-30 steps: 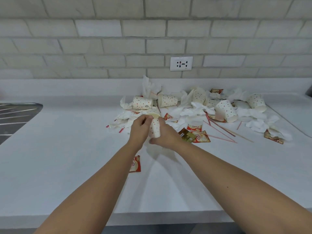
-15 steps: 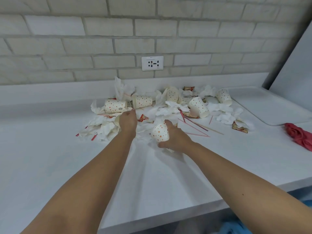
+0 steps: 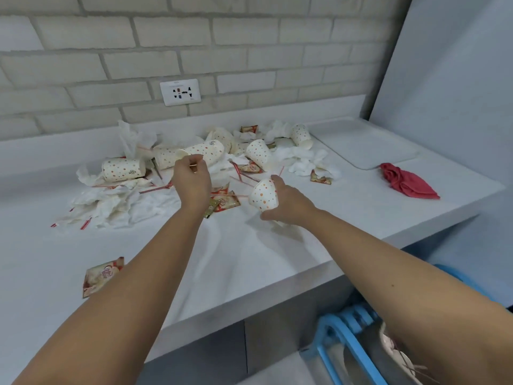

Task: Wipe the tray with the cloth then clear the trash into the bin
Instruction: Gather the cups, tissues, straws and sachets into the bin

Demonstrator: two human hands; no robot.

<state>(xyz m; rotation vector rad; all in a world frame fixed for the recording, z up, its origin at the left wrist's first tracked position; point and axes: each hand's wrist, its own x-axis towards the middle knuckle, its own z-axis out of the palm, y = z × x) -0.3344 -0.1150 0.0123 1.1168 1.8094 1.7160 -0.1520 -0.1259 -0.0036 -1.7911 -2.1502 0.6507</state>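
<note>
Left hand (image 3: pixel 191 184) has lifted a second cup (image 3: pixel 206 152); right hand (image 3: pixel 288 201) still grips first cup (image 3: pixel 263 194); bin (image 3: pixel 322 337) probably next.

No fully legible text anywhere. Red script brand logo on front-left sachet (image 3: pixel 102 276), apparently two short words, too blurred to read. Same red logo on mid-counter sachets (image 3: pixel 226 202), equally blurred. Small round printed emblem with tiny lettering on lying dotted cup (image 3: pixel 123 169) and on raised dotted cup (image 3: pixel 204 152) held at its rim by left hand (image 3: pixel 191 180); neither readable. Faint line of small print along top edge of wall socket (image 3: pixel 180 92), too small to make out.
</note>
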